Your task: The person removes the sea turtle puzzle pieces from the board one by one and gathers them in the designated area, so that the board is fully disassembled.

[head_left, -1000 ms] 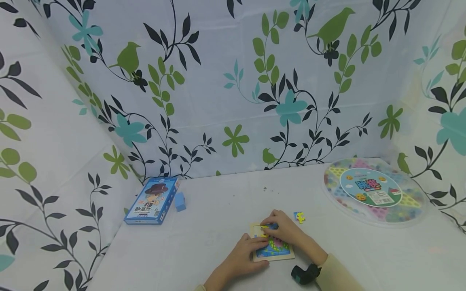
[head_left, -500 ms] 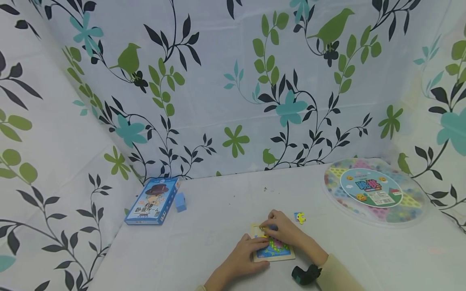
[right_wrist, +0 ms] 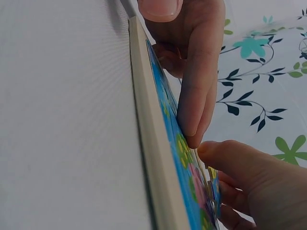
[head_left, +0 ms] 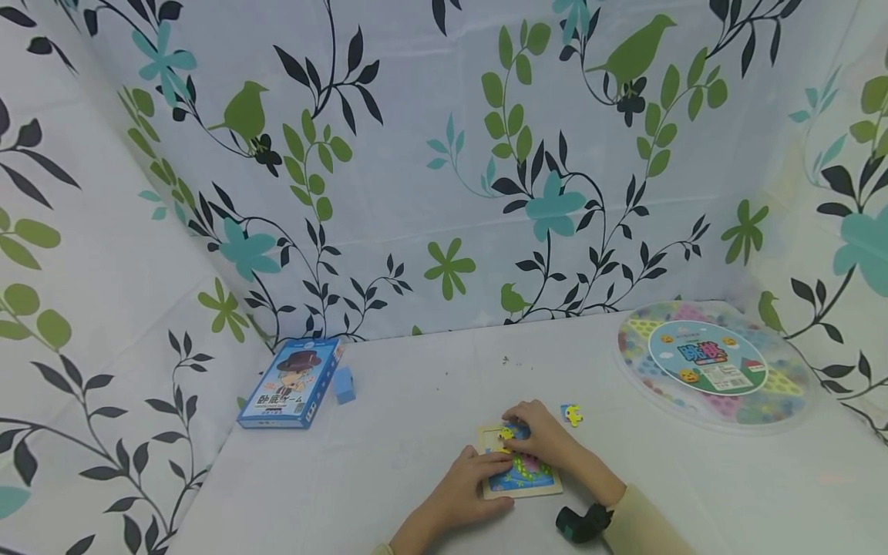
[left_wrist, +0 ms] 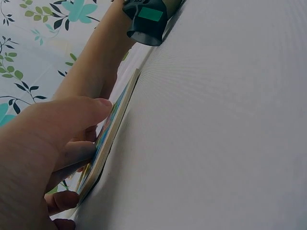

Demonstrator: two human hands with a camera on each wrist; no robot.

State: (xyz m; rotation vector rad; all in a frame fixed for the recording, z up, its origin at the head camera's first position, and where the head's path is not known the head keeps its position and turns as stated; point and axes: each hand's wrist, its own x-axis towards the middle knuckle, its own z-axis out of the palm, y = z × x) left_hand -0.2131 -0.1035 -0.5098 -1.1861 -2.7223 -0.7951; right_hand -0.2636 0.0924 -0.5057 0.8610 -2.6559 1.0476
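Observation:
A small wooden-framed jigsaw puzzle (head_left: 522, 484) with a blue, pink and green picture lies on the white table. My left hand (head_left: 466, 487) holds it at its left side; in the left wrist view the thumb (left_wrist: 98, 109) lies at the frame's edge, with the fingers farther along. Over the puzzle's upper part, my right hand (head_left: 544, 435) pinches a blue and yellow puzzle piece (head_left: 507, 435), seen tilted above the board in the right wrist view (right_wrist: 214, 186). The tray's upper left corner shows bare wood. Another yellow and blue piece (head_left: 572, 415) lies beyond the right hand.
A blue game box (head_left: 291, 383) lies at the left with a small blue block (head_left: 343, 385) beside it. A large round board-game pack (head_left: 714, 366) sits at the back right. Patterned cloth (head_left: 444, 169) hangs behind the table. The right wrist wears a black camera (head_left: 583, 524).
My right hand has turned the piece, so its blue and yellow face now shows over the board's upper part. The left hand and the puzzle stay where they were.

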